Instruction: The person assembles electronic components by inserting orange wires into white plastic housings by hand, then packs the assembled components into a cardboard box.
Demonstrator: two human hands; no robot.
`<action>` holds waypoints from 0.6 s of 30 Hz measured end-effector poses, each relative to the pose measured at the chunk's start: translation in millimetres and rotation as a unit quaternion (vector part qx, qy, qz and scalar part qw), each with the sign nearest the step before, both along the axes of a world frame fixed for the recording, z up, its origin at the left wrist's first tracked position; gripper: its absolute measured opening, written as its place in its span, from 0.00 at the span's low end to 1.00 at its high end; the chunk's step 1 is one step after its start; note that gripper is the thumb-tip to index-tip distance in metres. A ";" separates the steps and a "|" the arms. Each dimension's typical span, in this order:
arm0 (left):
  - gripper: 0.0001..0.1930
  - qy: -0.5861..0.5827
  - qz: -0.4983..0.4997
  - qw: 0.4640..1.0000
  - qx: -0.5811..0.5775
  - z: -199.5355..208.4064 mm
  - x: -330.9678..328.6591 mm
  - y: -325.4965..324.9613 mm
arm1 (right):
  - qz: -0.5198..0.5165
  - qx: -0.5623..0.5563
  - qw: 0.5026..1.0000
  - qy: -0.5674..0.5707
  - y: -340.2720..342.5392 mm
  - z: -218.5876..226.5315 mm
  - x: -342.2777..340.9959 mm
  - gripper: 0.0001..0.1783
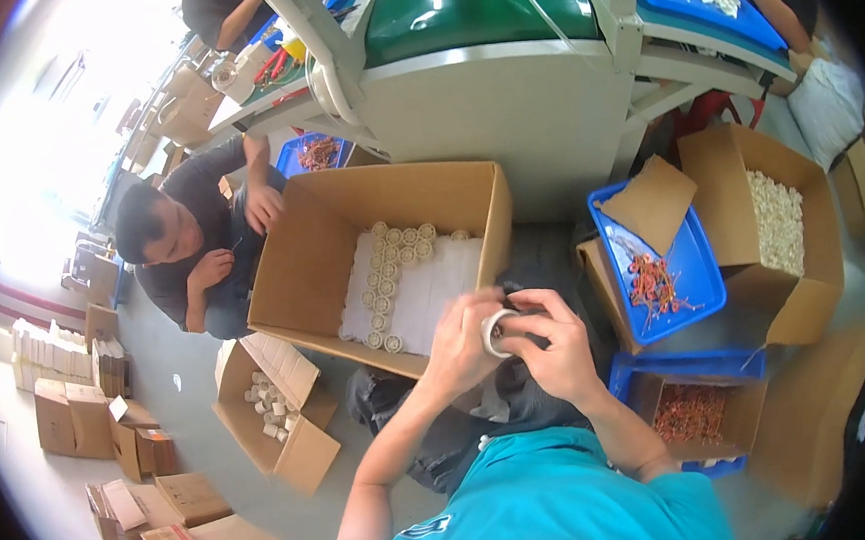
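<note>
In front of my body, my left hand (pixel 464 342) is wrapped round a small white cup-shaped part (pixel 498 338), its open end turned to the right. My right hand (pixel 562 353) has its thumb and fingers at that open end, some reaching into it. Whatever the fingers grip inside is too small and hidden to tell. Just beyond my hands stands a large open cardboard box (pixel 386 181). On its white-lined bottom, several round white parts (pixel 381 282) stand in rows toward the left and the back.
Left, a small carton (pixel 306 459) holds white cylinders; a co-worker (pixel 185 247) crouches behind it. Right are a blue tray (pixel 712 296) with red-wired pieces, a carton (pixel 717 175) of white pieces, and a lower box (pixel 743 411) of red-orange pieces. A green-topped workbench (pixel 511 104) stands ahead.
</note>
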State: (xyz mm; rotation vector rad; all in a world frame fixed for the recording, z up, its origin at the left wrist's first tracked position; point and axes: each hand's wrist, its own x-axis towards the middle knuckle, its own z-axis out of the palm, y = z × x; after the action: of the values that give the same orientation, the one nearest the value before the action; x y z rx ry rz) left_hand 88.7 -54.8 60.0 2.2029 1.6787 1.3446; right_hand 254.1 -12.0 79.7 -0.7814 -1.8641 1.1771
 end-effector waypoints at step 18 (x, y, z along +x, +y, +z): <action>0.37 0.115 0.278 0.936 0.181 113.7 -221.1 442.1 | -0.412 -0.128 0.897 -0.094 99.0 -127.9 166.7 0.20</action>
State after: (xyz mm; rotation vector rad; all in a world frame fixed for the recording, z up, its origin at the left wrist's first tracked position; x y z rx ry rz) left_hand -132.4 387.3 173.7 2.2254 2.4577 1.6814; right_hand 420.8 87.0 -48.2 -1.6751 -1.2673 0.7969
